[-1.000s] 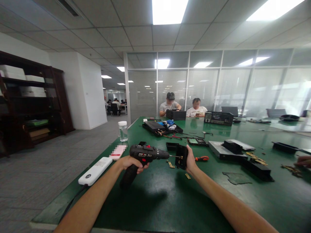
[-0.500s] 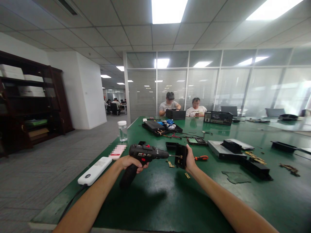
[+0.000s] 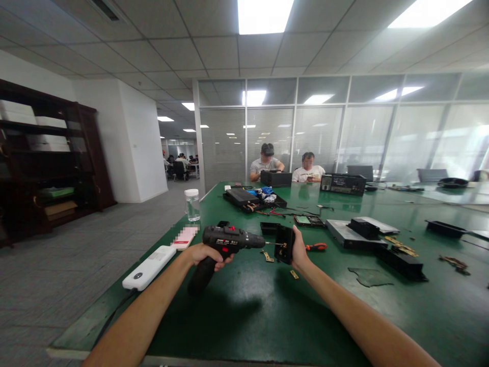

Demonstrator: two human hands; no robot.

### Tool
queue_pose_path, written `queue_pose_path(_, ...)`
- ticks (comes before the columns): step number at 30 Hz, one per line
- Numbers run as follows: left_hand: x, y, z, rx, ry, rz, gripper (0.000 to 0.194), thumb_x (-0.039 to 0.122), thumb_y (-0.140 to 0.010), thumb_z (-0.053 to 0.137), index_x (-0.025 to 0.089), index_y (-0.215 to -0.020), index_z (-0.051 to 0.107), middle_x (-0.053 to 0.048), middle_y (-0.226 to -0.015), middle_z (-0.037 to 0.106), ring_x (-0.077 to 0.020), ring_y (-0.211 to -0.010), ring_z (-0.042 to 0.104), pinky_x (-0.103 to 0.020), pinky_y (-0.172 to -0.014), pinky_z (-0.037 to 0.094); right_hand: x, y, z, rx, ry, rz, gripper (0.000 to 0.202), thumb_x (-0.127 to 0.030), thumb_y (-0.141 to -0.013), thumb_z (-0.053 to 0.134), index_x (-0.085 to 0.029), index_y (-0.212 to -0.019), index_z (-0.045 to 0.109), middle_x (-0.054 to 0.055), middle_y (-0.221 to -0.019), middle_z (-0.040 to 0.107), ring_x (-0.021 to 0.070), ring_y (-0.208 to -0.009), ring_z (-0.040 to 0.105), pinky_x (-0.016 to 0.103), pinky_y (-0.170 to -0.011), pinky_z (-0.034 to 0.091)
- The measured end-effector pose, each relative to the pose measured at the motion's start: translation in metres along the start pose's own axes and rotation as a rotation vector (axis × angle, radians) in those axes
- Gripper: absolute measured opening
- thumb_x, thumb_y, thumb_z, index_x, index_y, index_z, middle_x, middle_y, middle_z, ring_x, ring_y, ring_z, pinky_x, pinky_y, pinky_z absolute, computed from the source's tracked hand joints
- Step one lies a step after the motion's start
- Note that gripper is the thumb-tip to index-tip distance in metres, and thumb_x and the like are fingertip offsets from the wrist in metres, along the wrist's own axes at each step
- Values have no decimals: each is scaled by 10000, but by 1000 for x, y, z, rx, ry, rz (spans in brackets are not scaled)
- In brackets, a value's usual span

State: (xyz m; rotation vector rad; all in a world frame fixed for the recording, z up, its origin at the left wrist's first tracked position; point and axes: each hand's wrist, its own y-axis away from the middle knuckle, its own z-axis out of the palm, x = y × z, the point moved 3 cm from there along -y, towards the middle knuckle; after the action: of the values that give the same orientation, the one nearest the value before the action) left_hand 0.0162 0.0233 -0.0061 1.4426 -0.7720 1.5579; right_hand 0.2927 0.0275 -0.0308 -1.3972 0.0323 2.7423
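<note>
Matt black plastic makes up the body of the power drill (image 3: 225, 238), marked with small red accents, its thick handle slanting down toward the table (image 3: 263, 329). The left hand (image 3: 211, 256) is closed around the upper handle, fingers curled at the front below the body. A thin metal bit (image 3: 273, 243) runs from the ribbed, tapering chuck to the open face of a black housing (image 3: 283, 245), where small brass-coloured fittings show; whether the tip is seated in a screw is too small to tell. The right hand (image 3: 299, 248) holds this boxy shell upright by its outer side, though most of the fingers' contact is hidden.

Glossy green covers the tabletop beneath. Just beyond the right hand lies a screwdriver (image 3: 317, 247) with an orange and black handle. Flat, angular brass pieces (image 3: 269, 258) lie below the bit, and a small brass plate (image 3: 294, 274) rests nearer the forearms. Behind the housing sits a shallow black tray (image 3: 269, 228).

Toward the left edge stand a clear cylindrical jar (image 3: 192, 206) with a white lid and a smooth, rounded white power strip (image 3: 150, 267). At right, an irregular, translucent sheet (image 3: 370, 277) lies near a flat silvery metal box (image 3: 342, 236). Two people sit at the far side.
</note>
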Motion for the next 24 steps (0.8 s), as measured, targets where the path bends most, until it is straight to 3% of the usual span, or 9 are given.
queue_pose_path(24,0,0,2,-17,-18,22,373,186,-587,640,90,-931,530,-50,-811,496,-89,-559,441,-231,-515,342,1,-3,-2,1,21,4,457,-623,-687,412,-196,-734,570,11,-503,546,180,-430,515,311,-426,418)
